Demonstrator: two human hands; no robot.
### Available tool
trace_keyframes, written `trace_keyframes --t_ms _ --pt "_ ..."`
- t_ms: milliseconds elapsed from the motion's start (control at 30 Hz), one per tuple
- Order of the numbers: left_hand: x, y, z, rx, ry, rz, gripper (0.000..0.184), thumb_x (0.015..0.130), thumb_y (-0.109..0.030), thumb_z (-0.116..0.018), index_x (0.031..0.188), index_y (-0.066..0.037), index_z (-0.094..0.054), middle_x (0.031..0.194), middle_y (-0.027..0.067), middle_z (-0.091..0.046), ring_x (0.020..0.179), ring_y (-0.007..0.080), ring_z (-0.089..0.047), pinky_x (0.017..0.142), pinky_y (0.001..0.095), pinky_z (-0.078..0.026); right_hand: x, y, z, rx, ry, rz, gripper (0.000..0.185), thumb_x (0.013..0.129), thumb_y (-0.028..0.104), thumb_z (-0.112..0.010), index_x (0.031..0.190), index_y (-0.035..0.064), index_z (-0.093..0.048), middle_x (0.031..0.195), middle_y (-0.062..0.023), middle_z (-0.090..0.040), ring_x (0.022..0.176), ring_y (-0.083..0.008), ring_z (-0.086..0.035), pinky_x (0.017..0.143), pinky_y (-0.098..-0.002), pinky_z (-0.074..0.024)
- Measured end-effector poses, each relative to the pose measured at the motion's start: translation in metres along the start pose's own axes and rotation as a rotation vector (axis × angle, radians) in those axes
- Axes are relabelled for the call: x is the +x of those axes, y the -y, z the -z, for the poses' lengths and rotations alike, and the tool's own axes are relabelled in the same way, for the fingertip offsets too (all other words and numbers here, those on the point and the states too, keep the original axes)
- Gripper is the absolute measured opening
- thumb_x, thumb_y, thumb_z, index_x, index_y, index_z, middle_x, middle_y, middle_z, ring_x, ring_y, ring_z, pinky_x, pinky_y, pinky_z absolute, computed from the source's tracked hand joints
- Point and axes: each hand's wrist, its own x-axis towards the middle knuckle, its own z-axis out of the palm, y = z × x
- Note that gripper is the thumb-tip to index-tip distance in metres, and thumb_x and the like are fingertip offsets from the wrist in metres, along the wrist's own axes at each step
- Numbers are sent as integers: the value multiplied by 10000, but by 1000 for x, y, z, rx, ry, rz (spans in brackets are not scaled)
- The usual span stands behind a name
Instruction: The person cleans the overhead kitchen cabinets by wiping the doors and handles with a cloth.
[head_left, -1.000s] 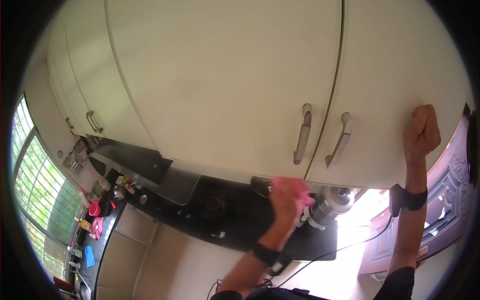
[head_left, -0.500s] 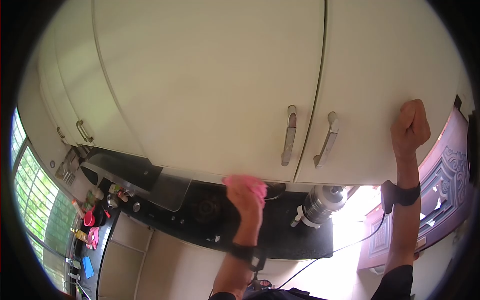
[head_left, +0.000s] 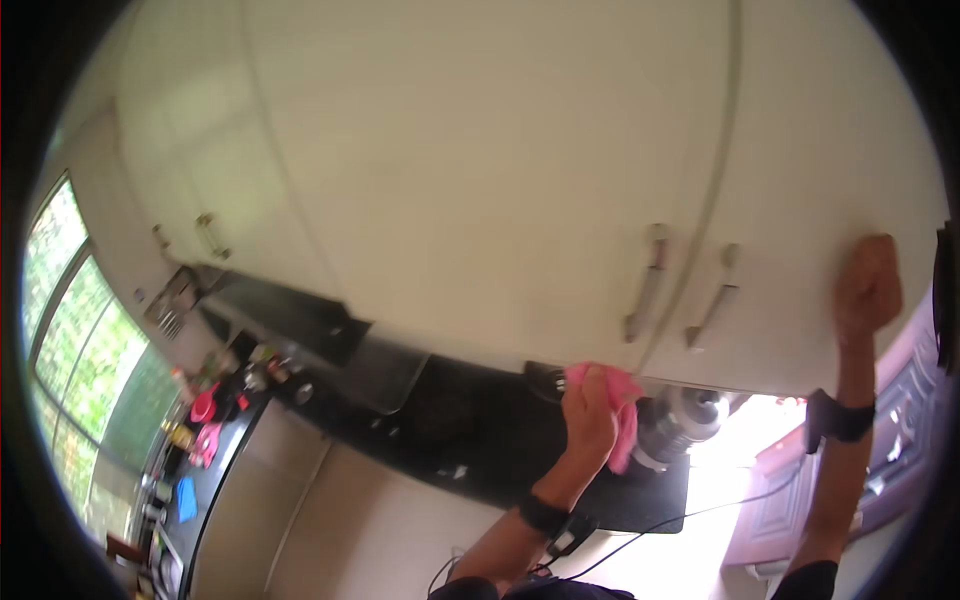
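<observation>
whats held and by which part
The left hand holds the cloth by its left part as pictured, the rest hanging loose; the right hand is a fist, nothing visible inside.

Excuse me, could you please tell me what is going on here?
A person's left hand holds a crumpled pink cloth near the lower edge of smooth cream cabinet doors. The right hand, closed in a fist, is at the rightmost door; whether it presses there is unclear. Neither hand is on the slim metal bar handles. Below the doors is a glossy black countertop, with a rounded silver appliance beside the cloth.
</observation>
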Motion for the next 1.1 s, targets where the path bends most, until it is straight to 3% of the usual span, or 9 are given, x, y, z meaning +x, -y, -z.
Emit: trace_keyframes --t_ms 233,367,567,700,833,867,967,1033,1100 --pt "42 -44 44 -47 -414 -268 311 1034 -216 -400 846 -23 -555 676 52 -580 567 121 -539 462 278 -425 -15 -13 13 97 93 -178 246 1014 17 -392 783 -11 -470 725 -58 -426 612 -143 -405 526 -287 -341" --pt "61 -65 75 98 -541 -408 247 965 -198 -432 807 -56 -558 675 27 -570 497 107 -473 459 280 -383 -5 -7 9 71 73 -27 233 1004 -2 -396 781 -8 -462 710 -55 -417 598 -140 -393 519 -281 -317" --pt "46 -118 87 202 -482 -160 212 928 -131 -518 776 -9 -602 709 23 -584 557 125 -536 500 284 -420 0 2 7 3 36 -35 223 1011 -7 -395 799 -13 -463 719 -50 -408 603 -130 -384 524 -276 -310" --pt "66 -152 134 177 -671 -170 192 909 -108 -570 774 13 -632 704 31 -603 589 137 -576 510 300 -440 -1 2 7 8 36 -26 228 1033 8 -385 822 -15 -467 737 -48 -401 614 -126 -379 538 -265 -322" --pt "99 -177 208 448 -627 -338 223 911 -115 -582 741 14 -651 688 72 -646 623 178 -643 512 330 -465 -9 -4 7 -48 40 -51 214 1030 -5 -391 830 -20 -466 738 -48 -395 620 -121 -374 544 -257 -330" --pt "87 -196 188 373 -686 -279 233 912 -116 -580 735 15 -655 690 89 -659 635 195 -660 515 339 -473 -12 -6 8 -52 50 -62 210 1028 -9 -393 831 -21 -466 737 -48 -394 621 -120 -373 544 -256 -330" --pt "100 -201 214 413 -836 -415 271 925 -137 -573 741 38 -668 676 122 -665 642 207 -665 540 354 -490 -20 -14 9 4 91 -117 195 1014 -27 -399 829 -25 -464 735 -49 -391 622 -121 -372 542 -255 -326" --pt "108 -182 224 1060 -886 -672 280 938 -158 -569 772 49 -658 698 136 -666 624 191 -641 546 351 -492 -24 -18 11 41 108 -136 177 992 -52 -402 827 -28 -461 734 -53 -389 624 -123 -372 540 -256 -322" --pt "102 -160 206 1032 -797 -824 287 952 -187 -569 813 56 -635 732 145 -667 635 200 -628 567 365 -499 -33 -29 9 23 83 -112 162 965 -79 -402 820 -31 -456 732 -59 -388 626 -125 -373 542 -259 -322"
